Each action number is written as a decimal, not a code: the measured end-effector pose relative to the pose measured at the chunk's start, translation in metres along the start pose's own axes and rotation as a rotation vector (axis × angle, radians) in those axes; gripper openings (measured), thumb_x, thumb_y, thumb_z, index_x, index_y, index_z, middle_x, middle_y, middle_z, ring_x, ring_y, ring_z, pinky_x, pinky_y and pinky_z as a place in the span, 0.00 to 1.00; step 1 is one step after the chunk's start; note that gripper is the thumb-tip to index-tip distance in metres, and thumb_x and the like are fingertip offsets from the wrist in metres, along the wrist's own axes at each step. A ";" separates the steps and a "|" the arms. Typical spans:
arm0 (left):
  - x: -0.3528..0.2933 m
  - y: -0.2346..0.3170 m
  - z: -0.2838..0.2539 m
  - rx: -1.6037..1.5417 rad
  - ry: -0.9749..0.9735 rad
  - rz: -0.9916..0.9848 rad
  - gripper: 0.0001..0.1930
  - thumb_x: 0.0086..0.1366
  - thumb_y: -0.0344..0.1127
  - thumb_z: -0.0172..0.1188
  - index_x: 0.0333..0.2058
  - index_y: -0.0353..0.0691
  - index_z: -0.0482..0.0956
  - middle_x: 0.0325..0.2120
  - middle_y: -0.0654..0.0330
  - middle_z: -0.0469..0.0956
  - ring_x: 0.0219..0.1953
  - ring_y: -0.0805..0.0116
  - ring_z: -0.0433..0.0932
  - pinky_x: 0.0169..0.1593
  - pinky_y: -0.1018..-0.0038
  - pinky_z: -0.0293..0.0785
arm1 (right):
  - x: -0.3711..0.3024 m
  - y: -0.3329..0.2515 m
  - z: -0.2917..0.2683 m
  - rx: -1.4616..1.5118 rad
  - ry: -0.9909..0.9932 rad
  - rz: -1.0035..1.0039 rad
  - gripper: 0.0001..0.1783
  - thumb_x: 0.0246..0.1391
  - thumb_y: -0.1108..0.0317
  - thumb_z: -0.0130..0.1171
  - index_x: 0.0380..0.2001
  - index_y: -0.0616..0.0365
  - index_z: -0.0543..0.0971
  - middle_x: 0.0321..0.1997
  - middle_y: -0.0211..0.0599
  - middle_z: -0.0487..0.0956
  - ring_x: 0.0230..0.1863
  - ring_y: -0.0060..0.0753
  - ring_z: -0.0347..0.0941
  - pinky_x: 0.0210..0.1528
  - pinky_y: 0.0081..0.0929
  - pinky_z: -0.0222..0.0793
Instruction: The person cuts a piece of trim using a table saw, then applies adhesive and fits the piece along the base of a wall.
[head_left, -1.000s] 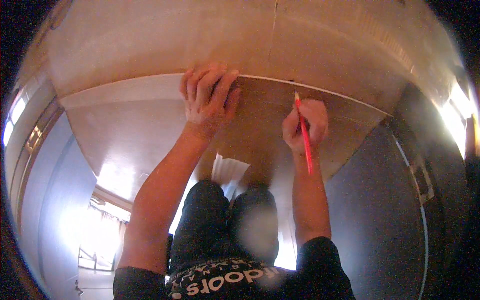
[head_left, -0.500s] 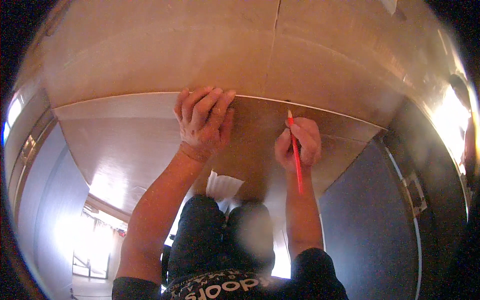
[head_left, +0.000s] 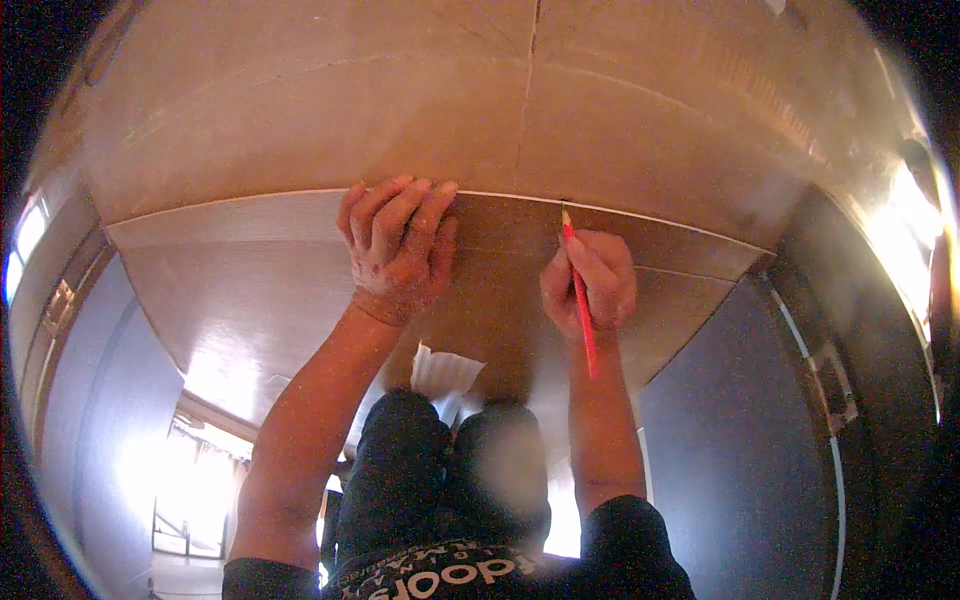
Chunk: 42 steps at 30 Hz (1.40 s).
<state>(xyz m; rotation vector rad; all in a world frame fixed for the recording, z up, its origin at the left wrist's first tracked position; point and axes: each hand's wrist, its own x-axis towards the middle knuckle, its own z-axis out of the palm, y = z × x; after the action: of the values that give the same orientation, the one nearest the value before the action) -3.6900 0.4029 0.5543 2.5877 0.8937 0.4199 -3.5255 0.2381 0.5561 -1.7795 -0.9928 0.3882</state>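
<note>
A red pencil [head_left: 583, 305] is pinched in my right hand [head_left: 607, 282], its sharpened tip up at the pale edge line [head_left: 665, 219] and apparently touching it. My left hand [head_left: 400, 245] lies on the smooth brown panel [head_left: 270, 290] with its fingers apart. Its fingertips reach that same pale line, to the left of the pencil. Beyond the line spreads a larger brown surface [head_left: 300, 125] with a thin dark seam [head_left: 528, 75] running away from me.
Blue-grey panels stand at the left [head_left: 105, 400] and right [head_left: 735, 440]. On the right one's dark edge is a metal plate [head_left: 832, 388]. A crumpled white sheet [head_left: 446, 370] lies near my knees. Bright window light [head_left: 190, 490] comes from the lower left.
My right hand has shifted slightly left and up, bringing the pencil tip to the pale line. My left hand stays on the panel. The view has shifted a little.
</note>
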 end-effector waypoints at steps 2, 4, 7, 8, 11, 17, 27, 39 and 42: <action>0.001 -0.001 -0.001 0.010 -0.011 0.001 0.19 0.61 0.37 0.67 0.53 0.52 0.84 0.53 0.66 0.75 0.57 0.62 0.74 0.68 0.53 0.60 | 0.012 -0.001 0.003 -0.121 0.053 -0.107 0.18 0.54 0.82 0.63 0.48 0.58 0.77 0.36 0.42 0.80 0.29 0.32 0.76 0.30 0.26 0.74; 0.002 -0.002 -0.002 0.026 -0.018 0.012 0.17 0.63 0.38 0.66 0.52 0.50 0.84 0.52 0.63 0.76 0.57 0.59 0.74 0.66 0.52 0.62 | 0.021 -0.005 0.001 -0.167 0.033 -0.152 0.19 0.53 0.82 0.64 0.48 0.57 0.77 0.36 0.42 0.81 0.30 0.33 0.76 0.31 0.28 0.74; 0.001 -0.001 -0.004 0.042 -0.033 0.025 0.16 0.65 0.40 0.65 0.51 0.48 0.84 0.51 0.60 0.77 0.56 0.55 0.74 0.64 0.50 0.65 | 0.017 0.001 0.000 -0.182 0.017 -0.176 0.20 0.52 0.82 0.64 0.49 0.56 0.77 0.37 0.42 0.81 0.31 0.35 0.76 0.32 0.28 0.75; 0.001 0.000 -0.004 0.042 -0.041 0.026 0.16 0.66 0.40 0.65 0.51 0.48 0.84 0.51 0.60 0.77 0.56 0.55 0.74 0.64 0.50 0.64 | 0.012 -0.002 0.003 -0.189 0.028 -0.182 0.20 0.52 0.81 0.64 0.49 0.56 0.77 0.37 0.42 0.81 0.31 0.36 0.76 0.32 0.29 0.75; 0.000 -0.004 -0.001 0.036 -0.009 0.044 0.16 0.66 0.41 0.63 0.51 0.48 0.84 0.51 0.59 0.77 0.56 0.55 0.74 0.64 0.50 0.64 | 0.020 -0.037 0.025 -0.042 0.309 0.265 0.21 0.51 0.82 0.64 0.49 0.56 0.77 0.37 0.41 0.81 0.31 0.36 0.76 0.32 0.28 0.75; -0.002 0.004 -0.009 0.006 -0.031 -0.013 0.19 0.63 0.37 0.66 0.54 0.52 0.84 0.53 0.65 0.74 0.58 0.62 0.72 0.68 0.52 0.59 | 0.004 0.000 -0.003 -0.195 0.017 -0.183 0.22 0.51 0.83 0.63 0.50 0.55 0.78 0.37 0.40 0.80 0.30 0.33 0.75 0.30 0.26 0.75; 0.002 0.000 -0.006 0.006 -0.022 -0.024 0.19 0.63 0.38 0.67 0.53 0.52 0.84 0.53 0.66 0.74 0.58 0.62 0.73 0.69 0.52 0.59 | 0.015 -0.001 -0.003 -0.173 0.020 -0.169 0.15 0.58 0.75 0.64 0.49 0.56 0.78 0.37 0.41 0.80 0.29 0.32 0.76 0.31 0.27 0.76; -0.002 0.000 -0.008 0.007 -0.023 -0.002 0.18 0.64 0.39 0.65 0.53 0.52 0.83 0.52 0.65 0.75 0.58 0.61 0.72 0.68 0.52 0.59 | 0.008 -0.010 -0.005 -0.178 0.023 -0.146 0.15 0.55 0.76 0.65 0.46 0.56 0.79 0.36 0.43 0.81 0.29 0.32 0.77 0.30 0.27 0.77; 0.000 0.000 -0.009 0.007 -0.021 -0.005 0.17 0.64 0.39 0.65 0.52 0.52 0.83 0.52 0.65 0.75 0.58 0.61 0.72 0.69 0.52 0.58 | 0.005 -0.010 -0.003 -0.271 0.040 0.007 0.16 0.53 0.78 0.65 0.46 0.56 0.78 0.37 0.43 0.81 0.30 0.32 0.77 0.32 0.28 0.78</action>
<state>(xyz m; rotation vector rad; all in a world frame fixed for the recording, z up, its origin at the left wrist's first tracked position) -3.6934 0.4050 0.5621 2.5910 0.8958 0.3885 -3.5253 0.2414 0.5673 -2.0257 -1.0503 0.2291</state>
